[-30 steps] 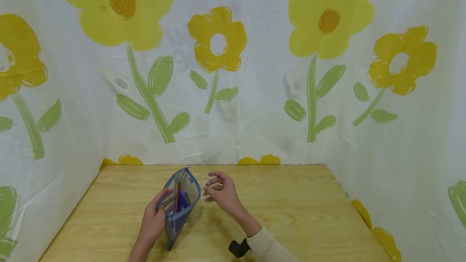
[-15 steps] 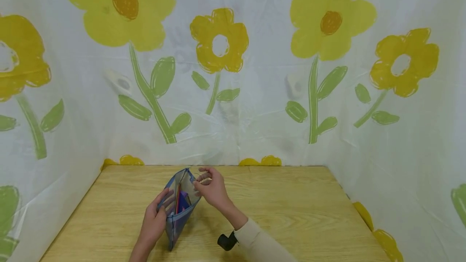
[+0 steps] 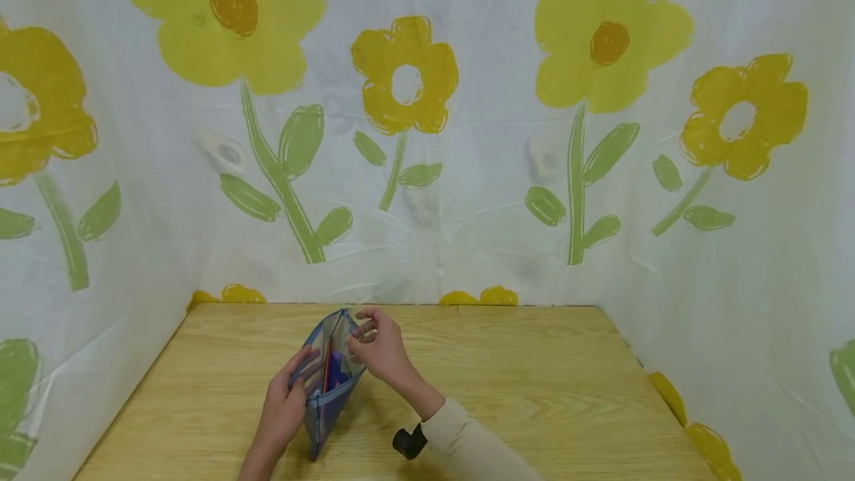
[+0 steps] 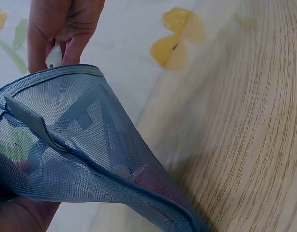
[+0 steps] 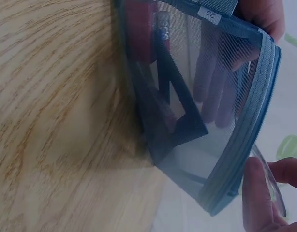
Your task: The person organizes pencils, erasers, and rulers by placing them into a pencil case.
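My left hand (image 3: pixel 283 407) grips the side of a blue mesh zip pouch (image 3: pixel 325 421), holding it tilted with its mouth open upward. Through the mesh in the right wrist view, a blue set square (image 5: pixel 192 128) and a reddish block (image 5: pixel 140 34) show inside. A red-edged pencil-like stick (image 3: pixel 326 370) stands in the pouch in the head view. My right hand (image 3: pixel 384 351) is at the pouch's right rim, thumb and fingers pinching a thin clear plastic piece (image 5: pixel 272 186) with a curved edge. Most of that piece is hidden by the fingers and pouch.
Beneath the hands lies a light wood-grain table (image 3: pixel 521 377). A white curtain (image 3: pixel 481 191) with yellow flowers borders it at the back and sides. A black wrist camera (image 3: pixel 409 442) sits below the right sleeve (image 3: pixel 467 436).
My right hand has moved left with the clear piece, from beside the pouch to its open mouth. The left hand and pouch have stayed nearly in place.
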Motion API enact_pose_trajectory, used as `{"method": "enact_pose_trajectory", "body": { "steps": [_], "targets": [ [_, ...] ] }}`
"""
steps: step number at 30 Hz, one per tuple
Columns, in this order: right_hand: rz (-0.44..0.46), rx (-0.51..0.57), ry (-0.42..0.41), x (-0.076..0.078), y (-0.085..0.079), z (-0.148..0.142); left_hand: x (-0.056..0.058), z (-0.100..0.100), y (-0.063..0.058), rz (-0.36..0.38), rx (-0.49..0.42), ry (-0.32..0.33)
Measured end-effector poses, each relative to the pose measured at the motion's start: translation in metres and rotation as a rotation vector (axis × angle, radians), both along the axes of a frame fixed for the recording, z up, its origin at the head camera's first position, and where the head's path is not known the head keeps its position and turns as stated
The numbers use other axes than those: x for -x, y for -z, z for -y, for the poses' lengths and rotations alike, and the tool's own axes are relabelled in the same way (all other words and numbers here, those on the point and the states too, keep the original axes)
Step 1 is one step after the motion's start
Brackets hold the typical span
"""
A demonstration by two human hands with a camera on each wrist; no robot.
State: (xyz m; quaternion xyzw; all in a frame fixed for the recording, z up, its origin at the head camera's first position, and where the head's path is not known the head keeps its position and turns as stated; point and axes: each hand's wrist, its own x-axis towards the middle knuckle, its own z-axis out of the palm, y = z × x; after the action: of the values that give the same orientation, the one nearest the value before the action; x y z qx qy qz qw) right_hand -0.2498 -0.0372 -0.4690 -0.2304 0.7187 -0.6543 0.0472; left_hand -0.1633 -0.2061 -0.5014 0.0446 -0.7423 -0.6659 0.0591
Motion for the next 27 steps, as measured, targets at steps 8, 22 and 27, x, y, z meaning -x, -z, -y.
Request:
{"method": "enact_pose_trajectory", "body": {
  "steps": [8, 22, 27],
  "targets": [
    [0.022, -0.156, -0.056, -0.003, -0.002, 0.001, 0.0, 0.001, 0.001, -0.02, -0.013, 0.005],
    [-0.038, -0.113, -0.138, -0.007, 0.002, -0.007, -0.001, 0.005, 0.004, -0.065, -0.011, 0.002],
    [-0.136, -0.117, -0.135, -0.012, 0.005, -0.017, 0.0, 0.004, 0.004, -0.079, -0.008, 0.001]
  ]
}}
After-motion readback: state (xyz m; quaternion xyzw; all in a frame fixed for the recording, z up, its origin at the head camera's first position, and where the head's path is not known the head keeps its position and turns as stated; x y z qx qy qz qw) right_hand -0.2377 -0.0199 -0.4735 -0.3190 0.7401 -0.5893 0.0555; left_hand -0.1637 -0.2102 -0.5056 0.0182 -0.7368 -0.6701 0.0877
